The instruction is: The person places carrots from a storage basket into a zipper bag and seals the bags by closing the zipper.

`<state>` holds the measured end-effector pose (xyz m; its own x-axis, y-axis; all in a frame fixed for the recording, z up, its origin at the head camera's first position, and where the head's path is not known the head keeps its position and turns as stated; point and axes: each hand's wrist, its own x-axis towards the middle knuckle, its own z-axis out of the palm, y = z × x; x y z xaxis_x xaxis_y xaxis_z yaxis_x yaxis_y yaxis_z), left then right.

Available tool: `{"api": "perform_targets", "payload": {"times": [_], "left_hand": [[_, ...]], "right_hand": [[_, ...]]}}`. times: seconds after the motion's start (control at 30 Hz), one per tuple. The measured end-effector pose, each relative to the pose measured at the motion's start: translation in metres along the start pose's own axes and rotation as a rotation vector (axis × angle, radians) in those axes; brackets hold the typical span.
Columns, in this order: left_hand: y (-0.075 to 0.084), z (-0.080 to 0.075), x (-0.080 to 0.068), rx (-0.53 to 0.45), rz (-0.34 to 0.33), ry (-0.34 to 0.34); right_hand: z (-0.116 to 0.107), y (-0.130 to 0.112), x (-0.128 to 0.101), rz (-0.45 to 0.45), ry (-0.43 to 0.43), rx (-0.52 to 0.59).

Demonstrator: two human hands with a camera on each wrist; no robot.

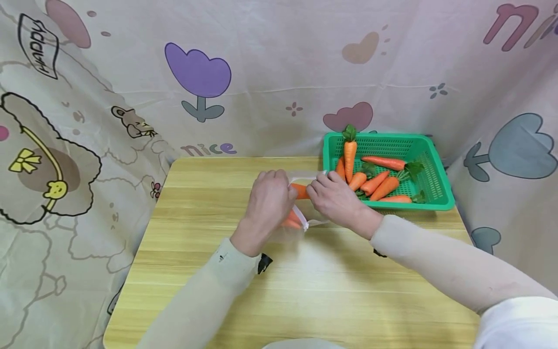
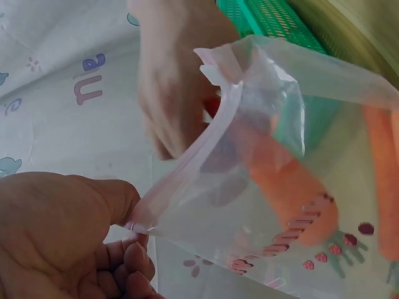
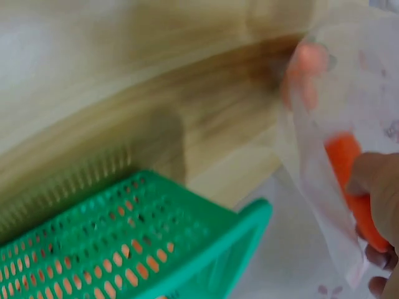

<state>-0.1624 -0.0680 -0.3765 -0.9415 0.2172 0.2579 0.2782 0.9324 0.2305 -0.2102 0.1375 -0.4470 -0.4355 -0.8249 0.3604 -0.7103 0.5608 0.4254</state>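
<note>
The left hand (image 2: 56, 237) pinches the rim of a clear zip bag (image 2: 280, 187) above the wooden table (image 1: 209, 271), the right hand (image 1: 333, 196) pushes in a toy carrot (image 1: 300, 190), and the backdrop (image 1: 270, 72) reads "nice".

Bagged carrot (image 2: 293, 187) blurred behind plastic

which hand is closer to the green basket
Right. The right hand is just beside the green basket, at its near left corner, pushing a carrot into the plastic bag. The left hand pinches the bag's rim, further left.
</note>
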Motion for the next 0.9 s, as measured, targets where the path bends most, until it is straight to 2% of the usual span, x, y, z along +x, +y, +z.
{"api": "perform_targets", "payload": {"times": [0.17,0.23,0.5,0.6,0.7,0.77,0.83,0.9], "left_hand": [[0.003,-0.001,-0.001,-0.011,0.019,0.036],[0.004,-0.002,-0.001,-0.023,0.008,0.027],[-0.002,-0.01,0.001,-0.106,-0.09,-0.043],[-0.005,-0.012,0.002,-0.142,-0.13,-0.05],[-0.006,-0.014,0.003,-0.159,-0.15,-0.04],[-0.007,-0.015,0.003,-0.166,-0.159,-0.031],[-0.008,-0.015,0.003,-0.174,-0.163,-0.026],[-0.009,-0.016,0.004,-0.172,-0.17,-0.026]], "right_hand": [[0.006,-0.011,0.004,0.06,0.007,0.02],[0.008,-0.013,0.006,0.068,0.01,0.029],[0.007,-0.012,0.006,0.054,-0.052,0.038],[0.007,-0.012,-0.002,0.082,-0.001,0.084],[0.005,-0.013,-0.014,0.184,0.081,0.151],[0.003,-0.015,-0.022,0.296,0.08,0.206],[-0.002,-0.017,-0.029,0.442,-0.003,0.297],[-0.007,-0.02,-0.034,0.594,-0.149,0.436]]}}
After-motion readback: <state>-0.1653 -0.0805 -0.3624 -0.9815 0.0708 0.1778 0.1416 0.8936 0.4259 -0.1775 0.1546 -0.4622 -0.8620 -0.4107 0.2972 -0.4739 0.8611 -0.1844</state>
